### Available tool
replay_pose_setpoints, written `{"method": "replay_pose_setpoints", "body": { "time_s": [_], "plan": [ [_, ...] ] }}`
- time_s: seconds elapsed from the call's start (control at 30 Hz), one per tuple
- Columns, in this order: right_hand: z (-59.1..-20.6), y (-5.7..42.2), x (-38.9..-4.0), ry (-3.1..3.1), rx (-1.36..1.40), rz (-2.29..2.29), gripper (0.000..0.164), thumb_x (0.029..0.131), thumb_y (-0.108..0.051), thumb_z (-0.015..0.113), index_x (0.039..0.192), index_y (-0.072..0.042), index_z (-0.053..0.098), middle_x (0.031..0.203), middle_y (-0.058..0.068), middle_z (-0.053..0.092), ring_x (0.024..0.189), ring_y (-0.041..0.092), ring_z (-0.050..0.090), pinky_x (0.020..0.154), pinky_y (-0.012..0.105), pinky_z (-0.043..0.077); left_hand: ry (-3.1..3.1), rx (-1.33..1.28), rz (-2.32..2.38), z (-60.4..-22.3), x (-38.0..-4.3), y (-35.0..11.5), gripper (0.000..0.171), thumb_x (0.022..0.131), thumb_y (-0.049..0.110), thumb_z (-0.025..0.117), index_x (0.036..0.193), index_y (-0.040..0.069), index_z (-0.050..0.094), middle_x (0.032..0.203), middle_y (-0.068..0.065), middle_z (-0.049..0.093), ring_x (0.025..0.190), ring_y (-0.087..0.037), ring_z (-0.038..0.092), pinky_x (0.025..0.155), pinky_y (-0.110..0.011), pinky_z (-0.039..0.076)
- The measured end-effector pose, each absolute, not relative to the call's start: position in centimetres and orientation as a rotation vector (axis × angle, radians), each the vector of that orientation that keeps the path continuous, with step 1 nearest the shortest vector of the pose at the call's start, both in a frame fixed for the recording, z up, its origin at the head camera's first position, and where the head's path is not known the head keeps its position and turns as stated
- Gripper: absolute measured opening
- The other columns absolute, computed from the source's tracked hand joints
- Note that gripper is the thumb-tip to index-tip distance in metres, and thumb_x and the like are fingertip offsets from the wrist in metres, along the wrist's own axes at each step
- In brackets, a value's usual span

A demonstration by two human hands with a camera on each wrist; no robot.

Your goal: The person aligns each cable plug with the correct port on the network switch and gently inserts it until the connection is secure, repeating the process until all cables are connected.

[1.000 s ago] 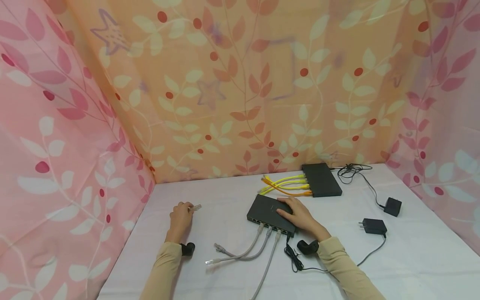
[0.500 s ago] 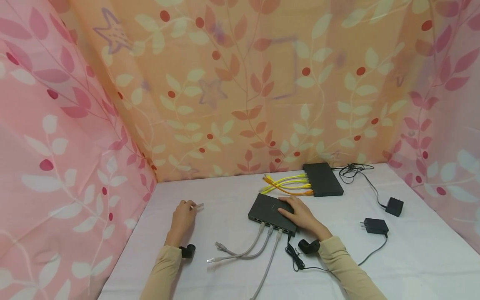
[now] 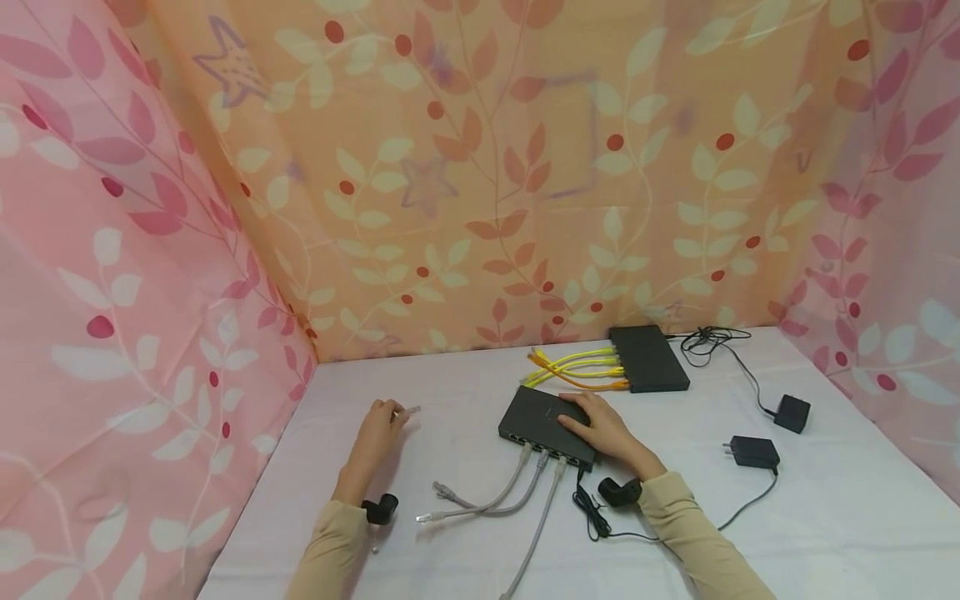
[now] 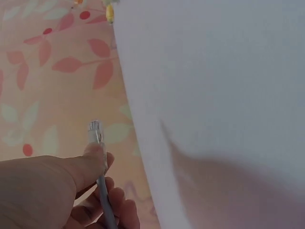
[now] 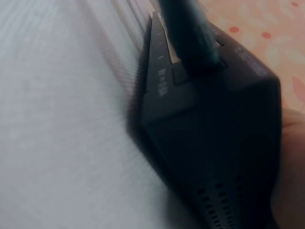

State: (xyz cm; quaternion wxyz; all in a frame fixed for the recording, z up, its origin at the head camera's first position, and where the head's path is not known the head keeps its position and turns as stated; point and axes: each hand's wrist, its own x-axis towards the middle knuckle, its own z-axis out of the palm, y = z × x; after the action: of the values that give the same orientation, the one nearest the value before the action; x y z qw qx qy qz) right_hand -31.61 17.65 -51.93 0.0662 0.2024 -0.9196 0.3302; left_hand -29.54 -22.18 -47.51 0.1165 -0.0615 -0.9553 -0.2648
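My left hand (image 3: 384, 429) pinches a grey network cable (image 4: 108, 205) near its clear plug (image 4: 95, 130). In the left wrist view the plug points up past the thumb, and the cable runs down through the curled fingers. My right hand (image 3: 602, 427) rests on top of a black network switch (image 3: 536, 417), thumb lying on its upper face; some fingers are hidden. Several ports line the switch's front edge, with three grey cables (image 3: 495, 508) plugged in. In the right wrist view a dark plug (image 5: 190, 38) sits in the switch's end, beside printed markings.
A second black switch (image 3: 648, 358) with yellow and orange cables (image 3: 577, 367) stands at the back right. Two power adapters (image 3: 755, 452) lie on the right with thin black cords. A bundled black cord (image 3: 591, 510) lies near my right wrist. Patterned cloth walls (image 3: 450, 208) enclose the table.
My left hand has moved slightly to the right with the cable, and a small pale thing now shows beside the left wrist. The right hand stays on the switch.
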Motion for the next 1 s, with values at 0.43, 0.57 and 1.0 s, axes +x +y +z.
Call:
{"method": "replay_pose_setpoints", "body": {
  "time_s": [0.43, 0.57, 1.0],
  "plan": [
    [-51.9, 17.7, -31.6, -2.767, 0.614, 0.992, 0.05, 0.09, -0.042, 0.057, 0.131, -0.014, 0.051, 0.112, 0.01, 0.053, 0.108, 0.029, 0.051, 0.09, 0.051, 0.04, -2.838, -0.257, -0.807, -46.2, -27.9, -19.8, 0.018, 0.093, 0.011, 0.054, 0.092, -0.006, 0.06, 0.082, -0.013, 0.051, 0.071, -0.021, 0.049, 0.065, -0.036, 0.043],
    [-51.9, 17.7, -31.6, -2.751, 0.623, 0.997, 0.05, 0.09, -0.04, 0.058, 0.131, -0.013, 0.052, 0.115, 0.011, 0.054, 0.11, 0.03, 0.051, 0.092, 0.051, 0.04, -2.871, -0.283, -0.834, -45.7, -27.5, -19.2, 0.017, 0.093, 0.01, 0.054, 0.092, -0.006, 0.06, 0.082, -0.012, 0.051, 0.072, -0.02, 0.048, 0.065, -0.035, 0.043],
    [-51.8, 17.7, -31.5, -2.756, 0.617, 1.003, 0.05, 0.09, -0.039, 0.058, 0.131, -0.012, 0.052, 0.116, 0.012, 0.054, 0.11, 0.032, 0.051, 0.091, 0.052, 0.04, -2.945, -0.273, -1.037, -44.3, -26.0, -17.1, 0.017, 0.094, 0.011, 0.052, 0.092, -0.002, 0.063, 0.081, -0.008, 0.056, 0.074, -0.017, 0.049, 0.064, -0.03, 0.042]
  ]
}}
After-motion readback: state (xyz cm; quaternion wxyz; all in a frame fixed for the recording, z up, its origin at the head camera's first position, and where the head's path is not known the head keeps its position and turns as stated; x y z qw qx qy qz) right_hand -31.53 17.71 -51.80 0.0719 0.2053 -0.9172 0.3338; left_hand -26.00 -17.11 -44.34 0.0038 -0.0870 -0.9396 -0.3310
